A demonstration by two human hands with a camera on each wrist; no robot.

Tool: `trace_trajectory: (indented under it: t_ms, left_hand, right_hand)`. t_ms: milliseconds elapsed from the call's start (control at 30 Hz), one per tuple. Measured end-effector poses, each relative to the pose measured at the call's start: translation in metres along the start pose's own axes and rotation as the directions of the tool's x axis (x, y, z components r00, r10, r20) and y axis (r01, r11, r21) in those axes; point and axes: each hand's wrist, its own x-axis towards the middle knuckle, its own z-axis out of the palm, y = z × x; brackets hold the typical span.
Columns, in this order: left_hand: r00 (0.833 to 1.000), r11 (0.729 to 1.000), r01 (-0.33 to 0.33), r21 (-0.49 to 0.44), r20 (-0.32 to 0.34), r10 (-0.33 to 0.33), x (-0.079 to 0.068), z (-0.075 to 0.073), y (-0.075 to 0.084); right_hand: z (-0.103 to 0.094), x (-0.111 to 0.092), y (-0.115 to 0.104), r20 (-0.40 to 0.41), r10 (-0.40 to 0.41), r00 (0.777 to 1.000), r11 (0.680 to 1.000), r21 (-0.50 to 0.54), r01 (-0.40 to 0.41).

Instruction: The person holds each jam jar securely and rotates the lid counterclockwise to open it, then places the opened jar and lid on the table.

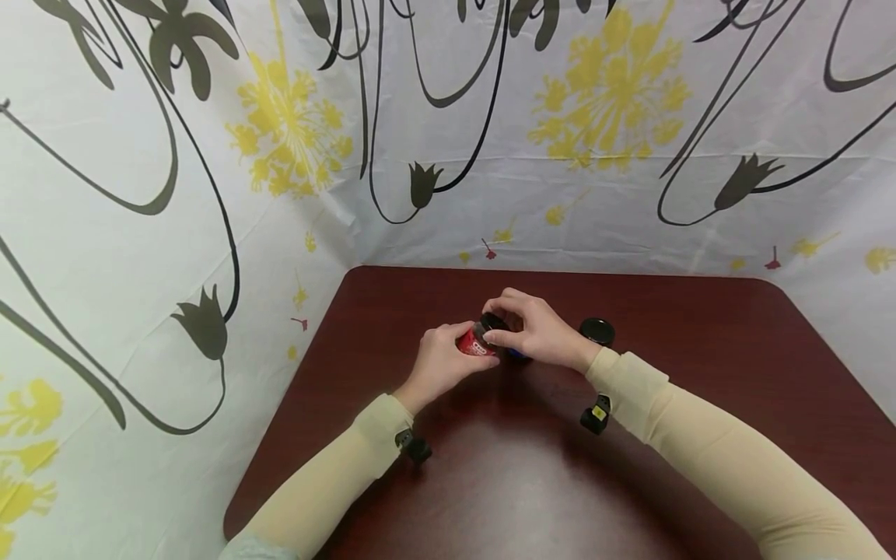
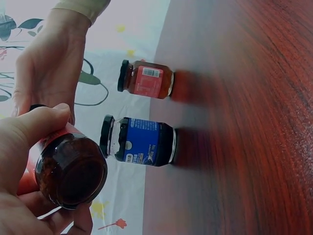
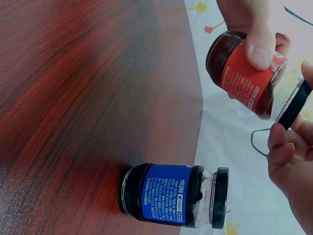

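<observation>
My left hand (image 1: 439, 359) grips a glass jar with a red label (image 3: 244, 76) round its body, thumb across the label. The jar is tilted and held above the table, its dark base facing the left wrist camera. At its mouth, the fingers and thumb of my right hand (image 1: 540, 333) pinch the black lid (image 3: 296, 104) by its edge. The lid sits at the jar's clear glass neck. Close by, a jar with a blue label (image 2: 143, 142) and dark contents stands upright on the table, partly hidden behind my right hand in the head view.
Another red-labelled jar (image 2: 149, 81) with a black lid stands beyond the blue one, near my right wrist. The dark reddish wooden table (image 1: 483, 498) has rounded corners. A white patterned cloth (image 1: 490, 132) hangs behind it and along the left side.
</observation>
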Motion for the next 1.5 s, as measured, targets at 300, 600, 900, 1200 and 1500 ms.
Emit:
trace_trajectory:
  t_ms: [300, 600, 900, 1200, 1500]
  left_hand:
    - [0.995, 0.994, 0.068, -0.08, 0.075, -0.062, 0.001, -0.005, 0.0]
    - [0.988, 0.985, 0.05, -0.168, 0.155, -0.023, 0.002, -0.01, -0.002]
    - [0.969, 0.961, 0.07, -0.267, 0.247, -0.002, 0.007, -0.018, -0.003]
    - [0.959, 0.957, 0.11, -0.268, 0.281, -0.032, 0.006, -0.021, -0.004]
    - [0.977, 0.97, 0.068, -0.233, 0.213, -0.017, 0.002, -0.016, -0.008]
  right_hand:
    - [-0.001, -0.001, 0.0, 0.019, -0.028, 0.999, 1.0, 0.004, 0.028]
    - [-0.005, -0.005, -0.001, 0.083, -0.027, 0.996, 0.998, 0.054, 0.023]
    - [-0.008, -0.005, -0.011, 0.048, -0.107, 0.993, 0.994, -0.004, 0.108]
    - [-0.011, -0.009, -0.023, 0.063, -0.073, 0.995, 0.996, 0.052, 0.07]
    - [-0.021, -0.011, -0.043, 0.109, -0.015, 0.994, 0.998, 0.067, 0.007]
